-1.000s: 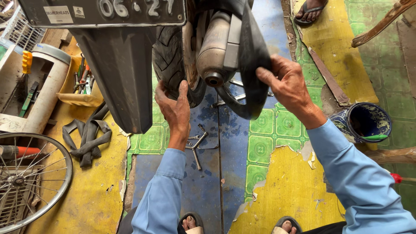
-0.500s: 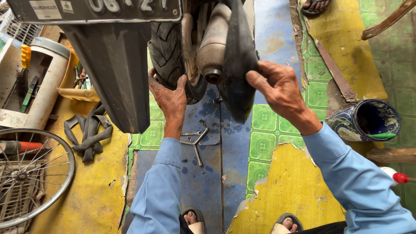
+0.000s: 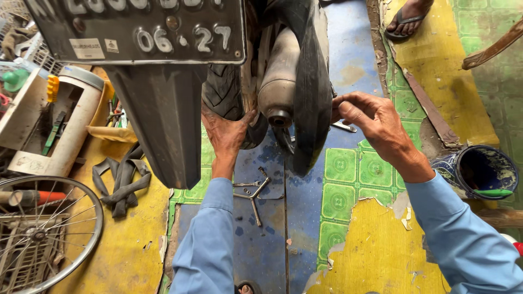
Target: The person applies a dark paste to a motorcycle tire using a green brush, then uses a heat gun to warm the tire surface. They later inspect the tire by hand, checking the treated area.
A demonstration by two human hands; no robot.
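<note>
A motorbike's rear end hangs over the floor, with its grey muffler (image 3: 279, 81) beside the rear tyre (image 3: 222, 92). A black curved cover (image 3: 311, 92) runs down the muffler's right side. My left hand (image 3: 226, 135) presses flat against the tyre's lower part, its fingers spread and its thumb reaching toward the muffler's end. My right hand (image 3: 373, 124) is at the cover's right edge with its fingers curled and pinched on that edge. Both arms are in blue sleeves. A small spanner (image 3: 344, 127) lies on the floor just under my right fingers.
A black mudguard (image 3: 163, 125) with a number plate (image 3: 141, 27) hangs at left. On the floor lie a Y-shaped wrench (image 3: 251, 196), rubber strips (image 3: 122, 179), a spoked wheel (image 3: 43, 234), a white tool tub (image 3: 68, 130) and a blue pot (image 3: 479, 171). Another person's sandalled foot (image 3: 408, 16) stands top right.
My right hand has shifted from the front of the black cover to its right edge. My left hand has stayed on the tyre. The view has moved closer.
</note>
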